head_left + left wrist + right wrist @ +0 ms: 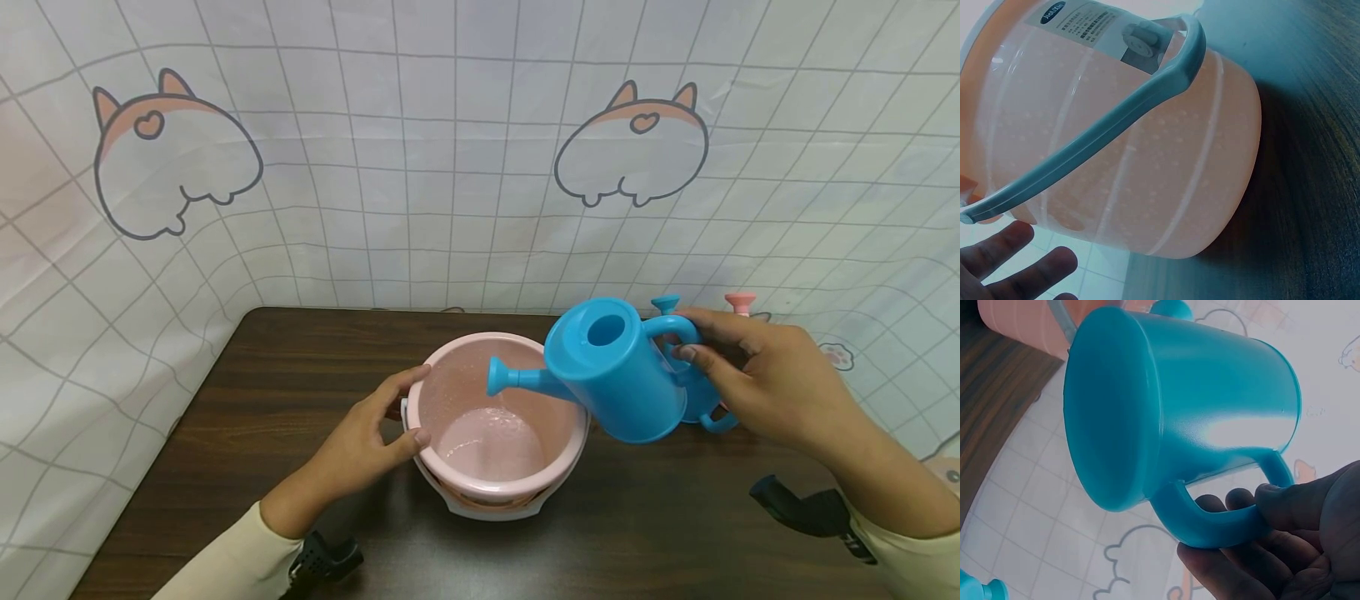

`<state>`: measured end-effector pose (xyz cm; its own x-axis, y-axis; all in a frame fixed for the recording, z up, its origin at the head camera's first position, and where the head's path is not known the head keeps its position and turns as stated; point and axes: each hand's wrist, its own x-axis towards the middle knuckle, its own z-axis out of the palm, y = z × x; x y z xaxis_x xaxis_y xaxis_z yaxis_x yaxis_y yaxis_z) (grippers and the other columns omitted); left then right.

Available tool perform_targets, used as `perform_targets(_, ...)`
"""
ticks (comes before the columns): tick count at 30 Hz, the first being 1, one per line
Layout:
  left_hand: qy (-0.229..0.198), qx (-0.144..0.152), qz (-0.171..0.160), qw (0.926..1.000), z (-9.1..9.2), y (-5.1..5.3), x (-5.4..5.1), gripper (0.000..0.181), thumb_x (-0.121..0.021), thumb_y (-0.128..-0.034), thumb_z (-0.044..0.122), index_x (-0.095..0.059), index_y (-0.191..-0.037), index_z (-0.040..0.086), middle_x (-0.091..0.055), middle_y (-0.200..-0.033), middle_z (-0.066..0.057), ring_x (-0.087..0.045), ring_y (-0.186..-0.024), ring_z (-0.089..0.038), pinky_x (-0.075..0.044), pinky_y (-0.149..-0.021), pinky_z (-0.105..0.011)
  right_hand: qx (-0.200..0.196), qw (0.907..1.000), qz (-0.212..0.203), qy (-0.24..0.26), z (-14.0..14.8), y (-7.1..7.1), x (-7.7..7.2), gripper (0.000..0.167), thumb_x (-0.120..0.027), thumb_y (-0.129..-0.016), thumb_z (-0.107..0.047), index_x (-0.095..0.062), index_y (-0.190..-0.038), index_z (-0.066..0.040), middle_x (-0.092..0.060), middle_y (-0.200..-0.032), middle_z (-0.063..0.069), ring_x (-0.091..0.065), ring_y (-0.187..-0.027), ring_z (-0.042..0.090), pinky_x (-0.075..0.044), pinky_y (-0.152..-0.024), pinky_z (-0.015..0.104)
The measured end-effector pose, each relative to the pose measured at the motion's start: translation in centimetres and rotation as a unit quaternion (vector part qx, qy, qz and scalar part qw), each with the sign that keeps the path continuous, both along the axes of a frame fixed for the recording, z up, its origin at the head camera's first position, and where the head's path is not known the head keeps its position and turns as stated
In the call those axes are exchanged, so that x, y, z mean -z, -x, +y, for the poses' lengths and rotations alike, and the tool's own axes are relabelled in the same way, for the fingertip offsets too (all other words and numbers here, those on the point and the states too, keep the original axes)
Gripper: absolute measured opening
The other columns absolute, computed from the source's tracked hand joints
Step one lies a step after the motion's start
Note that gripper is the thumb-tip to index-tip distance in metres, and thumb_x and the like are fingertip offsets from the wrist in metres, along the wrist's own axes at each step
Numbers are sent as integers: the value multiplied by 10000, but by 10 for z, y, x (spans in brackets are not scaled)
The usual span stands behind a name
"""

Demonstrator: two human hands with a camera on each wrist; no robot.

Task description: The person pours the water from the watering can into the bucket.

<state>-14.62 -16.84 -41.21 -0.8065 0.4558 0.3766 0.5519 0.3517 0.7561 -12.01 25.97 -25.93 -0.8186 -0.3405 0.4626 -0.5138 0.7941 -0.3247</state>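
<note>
A pink bucket point(491, 487) with a pale handle stands on the table in the head view. At its left side my left hand point(367, 437) rests spread against the rim, thumb and forefinger touching it. Two fingers point(1047, 272) stretch past the bucket wall in the left wrist view. My right hand point(772, 375) grips the handle of a blue watering can point(630, 392), held up and tilted with its spout over the bucket. A little liquid seems to glisten on the bucket's bottom. In the right wrist view, fingers and thumb curl round the can's handle point(1210, 528).
Behind the raised can stands another blue watering can point(701, 400), mostly hidden. A pink spout point(741, 302) shows beyond my right hand. The dark wooden table point(262, 375) meets a white grid-patterned cloth point(465, 208) at its back and sides.
</note>
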Motion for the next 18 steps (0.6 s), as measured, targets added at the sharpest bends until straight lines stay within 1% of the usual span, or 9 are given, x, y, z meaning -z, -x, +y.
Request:
perform_targets(4, -8, 0, -3, 10000, 0, 0, 0, 699, -685, -953, 408, -408, -1561, 202, -625, -1265, -31, -631, -1024, -176, -490, -908, -539, 32, 10000, -10, -45, 0, 0, 0, 448, -751, -911, 4, -646, -1346, 10, -743, -1112, 173, -743, -873, 322, -491, -651, 172)
perform_targets(7, 10, -8, -12, 10000, 0, 0, -1, 701, -683, -953, 416, -407, -1561, 201, -627, -1262, -34, -633, -1020, -172, -491, -907, -539, 45, 10000, -20, -48, 0, 0, -1, 444, -750, -913, 0, -647, -1345, 11, -743, -1107, 175, -743, -876, 327, -490, -662, 166)
perform_targets(9, 29, -16, -26, 10000, 0, 0, -1, 702, -683, -954, 416, -405, -1562, 204, -627, -1265, -35, -634, -1023, -172, -492, -909, -539, 57, 10000, -15, -72, 0, 0, -1, 448, -750, -913, -3, -646, -1348, 8, -746, -1096, 173, -743, -870, 324, -500, -661, 183)
perform_targets(14, 57, -21, -26, 10000, 0, 0, 0, 702, -689, -950, 387, -401, -1563, 205, -625, -1267, -38, -634, -1027, -177, -493, -911, -538, 126, 9998, -9, -154, 0, 0, -1, 457, -753, -917, -24, -651, -1361, -30, -751, -1076, 169, -731, -820, 283, -535, -630, 304)
perform_targets(16, 62, -21, -29, 10000, 0, 0, 0, 702, -692, -948, 375, -401, -1563, 204, -625, -1266, -40, -634, -1026, -179, -493, -911, -537, 146, 9998, -22, -153, 0, 0, -1, 454, -753, -919, -31, -654, -1362, -42, -752, -1074, 164, -728, -820, 281, -541, -632, 329)
perform_targets(18, 60, -15, -36, 10000, 0, 1, 0, 700, -691, -948, 368, -401, -1563, 203, -624, -1268, -40, -635, -1026, -178, -492, -912, -540, 136, 9998, -48, -122, 0, 0, -1, 453, -749, -923, -31, -651, -1365, -40, -752, -1078, 163, -737, -844, 316, -569, -650, 387)
